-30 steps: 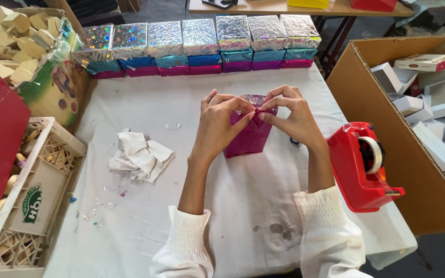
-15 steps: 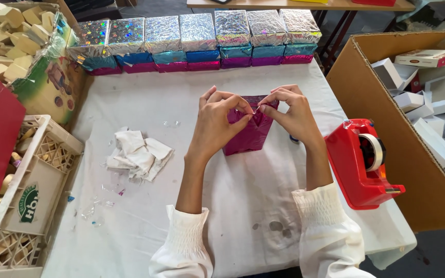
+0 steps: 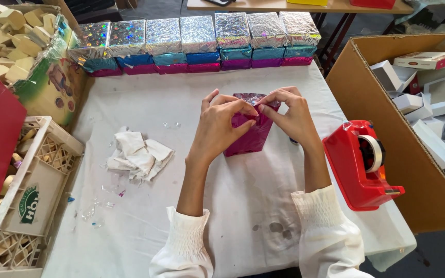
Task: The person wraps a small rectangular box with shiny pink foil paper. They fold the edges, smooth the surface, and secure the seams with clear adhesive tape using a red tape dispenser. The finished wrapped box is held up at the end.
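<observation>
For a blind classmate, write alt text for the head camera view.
Both hands, left hand and right hand, pinch the top fold of a magenta foil-wrapped box on a white-covered table. A red tape dispenser sits right; wrapped boxes line the far edge.

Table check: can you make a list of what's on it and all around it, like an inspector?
Surface: table under a white cloth, grey stains near the front edge.
Job's things: upright pink foil-wrapped box.
Clutter: crumpled white rags; clear scraps; red tape dispenser.
Grippers: left hand and right hand pinch the foil at the box's top.
Cables: nothing seen.
Surroundings: row of shiny wrapped boxes at the back; cardboard carton of white boxes right; plastic crate left.
</observation>
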